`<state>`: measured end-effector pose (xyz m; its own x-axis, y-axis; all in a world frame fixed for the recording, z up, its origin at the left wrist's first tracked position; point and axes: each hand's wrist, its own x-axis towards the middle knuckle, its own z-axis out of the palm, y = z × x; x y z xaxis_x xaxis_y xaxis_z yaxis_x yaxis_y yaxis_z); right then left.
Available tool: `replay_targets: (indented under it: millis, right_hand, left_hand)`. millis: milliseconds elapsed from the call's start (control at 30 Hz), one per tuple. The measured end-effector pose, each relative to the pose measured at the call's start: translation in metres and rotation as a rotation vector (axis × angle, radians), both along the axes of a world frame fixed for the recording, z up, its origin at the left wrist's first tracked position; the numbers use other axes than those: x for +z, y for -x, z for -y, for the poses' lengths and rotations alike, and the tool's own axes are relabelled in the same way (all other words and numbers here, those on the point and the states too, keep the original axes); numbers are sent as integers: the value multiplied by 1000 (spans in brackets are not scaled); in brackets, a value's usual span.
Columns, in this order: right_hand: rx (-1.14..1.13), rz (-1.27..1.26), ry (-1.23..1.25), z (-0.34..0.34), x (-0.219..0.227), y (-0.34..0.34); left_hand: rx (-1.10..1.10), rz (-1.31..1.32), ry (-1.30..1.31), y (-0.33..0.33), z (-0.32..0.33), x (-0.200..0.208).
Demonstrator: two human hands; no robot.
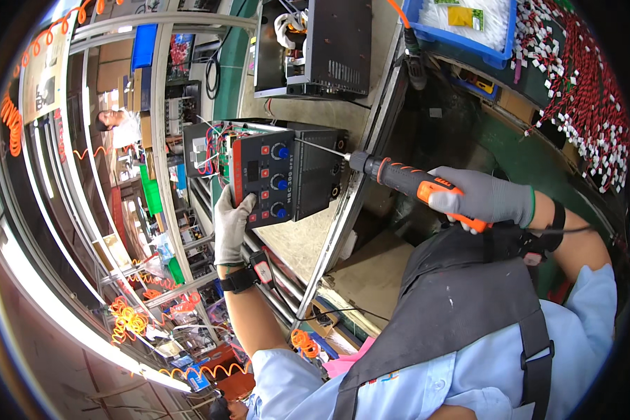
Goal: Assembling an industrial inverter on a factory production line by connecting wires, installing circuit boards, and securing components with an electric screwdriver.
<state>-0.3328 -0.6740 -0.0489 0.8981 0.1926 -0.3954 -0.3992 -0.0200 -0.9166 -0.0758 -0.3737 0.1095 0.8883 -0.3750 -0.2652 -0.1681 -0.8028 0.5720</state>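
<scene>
The panel [262, 183] is gripped by the left hand [231, 227] at seven o'clock. The screwdriver [402, 178] is clasped by the right hand [481, 194] at three.

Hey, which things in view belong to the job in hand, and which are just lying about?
Seemingly in the job:
- power screwdriver, in the right hand
- knobbed panel, held by the left hand
- black machine behind it

Apparently just lying about:
- second machine
- blue bin
- red-and-black wires
</scene>
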Motion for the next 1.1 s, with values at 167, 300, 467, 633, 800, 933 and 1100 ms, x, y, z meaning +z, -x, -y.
replay_targets:
  millis: [167, 300, 467, 633, 800, 933, 1100]
  right_hand:
    - [60, -235, -423, 12, 14, -11]
    - [74, -167, -342, 6, 15, -11]
    - [70, -129, -366, -8, 16, -12]
    - [58, -165, -355, -19, 16, -9]
    - [28, -78, -273, -26, 19, -4]
    - [100, -130, -364, -9, 26, 20]
    - [76, -363, -442, -16, 15, 67]
  left_hand:
    - [-15, 3, 13, 1, -3, 2]
    - [-19, -15, 10, 1, -9, 2]
    - [-2, 0, 4, 2, -19, 1]
    - [22, -12, 31, 2, -23, 2]
    - [6, -9, 48, 3, -36, 1]
    - [233, 313, 330, 33, -99, -8]
    - [544, 154, -419, 136, -255, -71]
